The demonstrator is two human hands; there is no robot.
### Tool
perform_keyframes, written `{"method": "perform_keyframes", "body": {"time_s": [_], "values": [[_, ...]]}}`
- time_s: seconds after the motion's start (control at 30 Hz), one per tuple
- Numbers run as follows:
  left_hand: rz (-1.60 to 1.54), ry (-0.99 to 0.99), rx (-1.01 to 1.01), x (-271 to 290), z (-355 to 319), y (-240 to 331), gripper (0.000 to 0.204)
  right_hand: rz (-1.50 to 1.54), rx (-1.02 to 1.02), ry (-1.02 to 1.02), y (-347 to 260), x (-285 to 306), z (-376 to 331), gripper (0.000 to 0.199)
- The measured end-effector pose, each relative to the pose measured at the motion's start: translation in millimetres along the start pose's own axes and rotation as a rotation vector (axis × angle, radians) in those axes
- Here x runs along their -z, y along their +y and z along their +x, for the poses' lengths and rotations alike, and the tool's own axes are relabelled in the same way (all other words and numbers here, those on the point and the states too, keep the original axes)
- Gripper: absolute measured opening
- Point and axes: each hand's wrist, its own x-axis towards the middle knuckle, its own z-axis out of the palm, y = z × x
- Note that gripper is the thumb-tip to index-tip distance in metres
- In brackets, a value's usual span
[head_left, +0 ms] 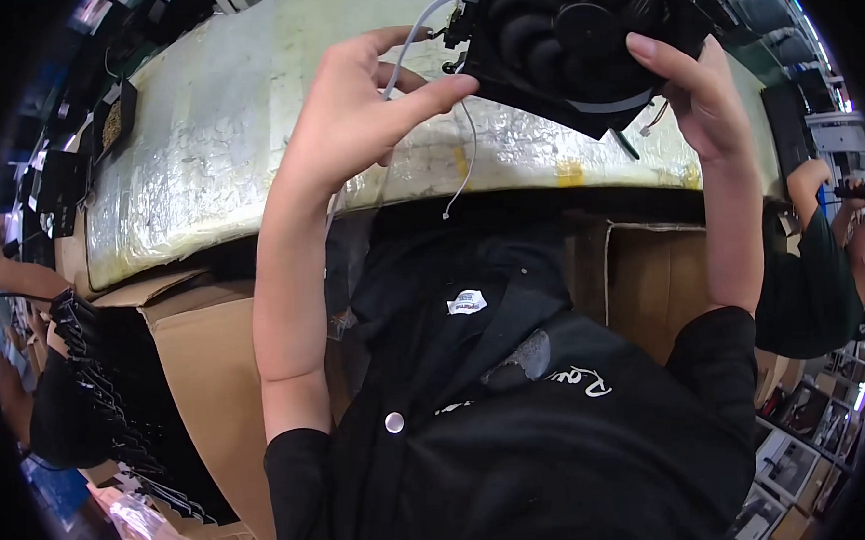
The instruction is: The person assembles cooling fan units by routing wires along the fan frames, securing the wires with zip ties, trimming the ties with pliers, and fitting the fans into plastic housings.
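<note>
A black cooling fan (577, 42) in a square frame is held up above the workbench (234, 153). My left hand (363, 104) pinches the fan's left corner with thumb and forefinger, and a thin white cable (466, 162) loops past its fingers and dangles below. My right hand (695, 90) grips the fan's right side, fingers over the front. Short wires (650, 118) hang from the fan's lower right edge.
The bench top is covered in wrinkled clear film. Brown cardboard boxes (205, 376) stand below it, the left one holding a row of black parts (100, 381). Another person in a dark green shirt (805, 283) works at the right. My black shirt fills the lower middle.
</note>
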Motion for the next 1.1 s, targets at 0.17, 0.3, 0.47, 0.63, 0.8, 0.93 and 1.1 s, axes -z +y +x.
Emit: {"method": "perform_keyframes", "body": {"time_s": [0.17, 0.3, 0.47, 0.63, 0.8, 0.93, 1.1], "values": [[-0.210, 0.101, -0.155, -32.6, -0.3, -33.3, 0.050, 0.048, -0.057, -0.017, 7.9, -5.1, -13.7, 0.034], [-0.483, 0.065, -0.097, -49.5, -2.2, -38.8, 0.044, 0.067, -0.015, 0.083, 17.1, -12.2, -17.5, 0.031], [-0.713, 0.108, 0.015, -32.0, -22.6, -19.2, 0.035, 0.217, -0.214, 0.184, 37.6, -13.8, -25.8, 0.031], [-0.288, 0.255, -0.052, -41.6, -47.6, -19.8, 0.029, 0.563, -0.492, 0.214, 35.7, -61.0, -40.7, 0.036], [-0.271, 0.390, -0.032, -52.9, -29.9, -33.1, 0.033, 0.992, -0.569, 0.181, 70.4, -110.8, -32.1, 0.042], [-0.150, 0.427, -0.101, -27.8, -7.4, -43.1, 0.034, 1.201, -0.586, 0.231, 69.8, -150.1, -20.5, 0.035], [-0.058, 0.403, -0.059, -11.2, 9.0, -43.4, 0.033, 1.227, -0.709, -0.295, 32.0, -107.3, -33.2, 0.037]]}}
